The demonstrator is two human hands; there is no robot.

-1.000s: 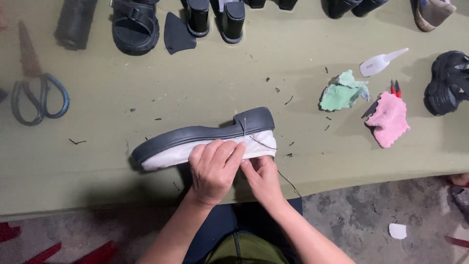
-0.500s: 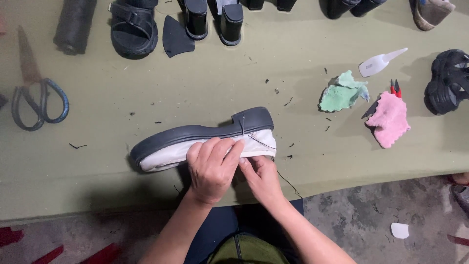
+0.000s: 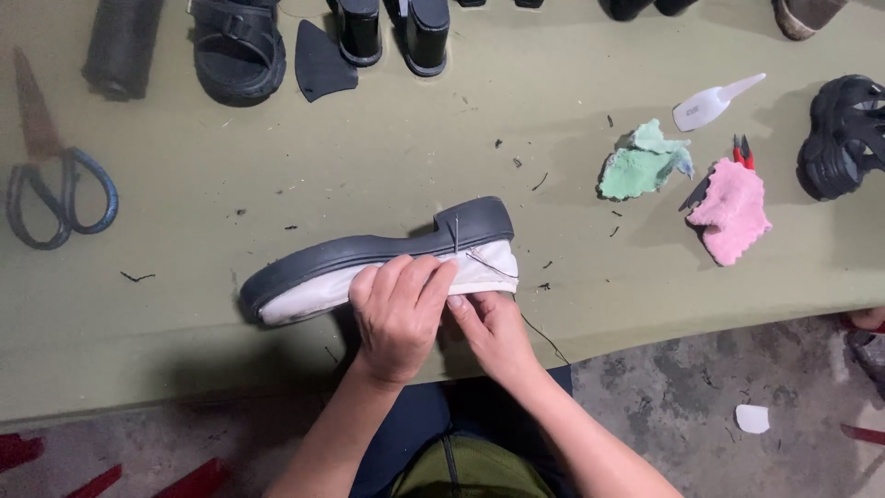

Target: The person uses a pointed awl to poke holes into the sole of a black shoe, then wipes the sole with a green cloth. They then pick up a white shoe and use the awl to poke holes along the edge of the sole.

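A white shoe with a thick dark grey sole (image 3: 387, 249) lies on its side near the front edge of the green table (image 3: 369, 157), sole facing away from me. My left hand (image 3: 398, 315) lies over the white upper and grips the shoe. My right hand (image 3: 493, 334) sits beside it at the heel end, fingers pinched against the upper. A thin dark thread (image 3: 539, 332) runs from the heel area down past the table edge.
Blue-handled scissors (image 3: 55, 184) lie far left. Along the back stand a black sandal (image 3: 238, 46), a dark roll (image 3: 120, 46) and black heeled shoes (image 3: 392, 28). Right of the shoe are a green rag (image 3: 641, 161), a pink rag (image 3: 733, 210), a white glue bottle (image 3: 710, 103) and a black sandal (image 3: 843, 134).
The view has shifted slightly. Both hands stay on the shoe with only small finger movements; the shoe has not moved noticeably.
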